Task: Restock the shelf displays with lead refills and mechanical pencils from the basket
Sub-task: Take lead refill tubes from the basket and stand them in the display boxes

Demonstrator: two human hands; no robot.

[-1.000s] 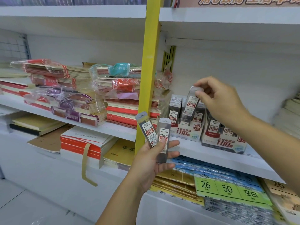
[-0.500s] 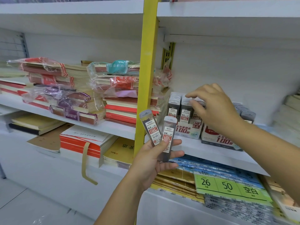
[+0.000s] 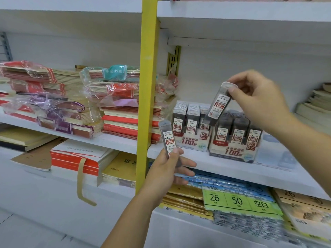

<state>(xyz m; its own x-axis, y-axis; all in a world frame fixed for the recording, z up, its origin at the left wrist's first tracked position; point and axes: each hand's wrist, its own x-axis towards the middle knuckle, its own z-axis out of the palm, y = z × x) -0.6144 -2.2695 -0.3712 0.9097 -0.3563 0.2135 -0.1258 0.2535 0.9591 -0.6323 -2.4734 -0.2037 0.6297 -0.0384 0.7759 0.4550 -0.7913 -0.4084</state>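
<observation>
- Clear plastic with dark leads inside: this is the 0.5 refill case (image 3: pixel 219 102), which the right hand (image 3: pixel 258 102) pinches at its cap between thumb and fingers (image 3: pixel 234 91). It hangs tilted with the lower end toward the 0.5 display box (image 3: pixel 192 142), I think so that it can slide down into a row from above
- Its lower end is just above the right side of that box, close to the 0.7 display box (image 3: pixel 232 152); whether it touches the cases there I cannot tell
- The left hand (image 3: pixel 166 172), nearer and lower, grips the 0.7 refill case (image 3: pixel 168 138) by its lower part, fingers curled round it and label facing the person. I judge it is held ready for its turn, and the label helps to choose the correct box
- Both boxes stand side by side on the white shelf (image 3: pixel 232 169), right of the yellow post (image 3: pixel 146 86), so each lead size has its own place
- Count: two loose cases, one in each hand; two display boxes; each box shows three cases in the front row, with more rows behind that I cannot count exactly
- The basket and the mechanical pencils are not visible
- Left of the post lie piles of notebooks (image 3: pixel 116 104), several in plastic wrap
</observation>
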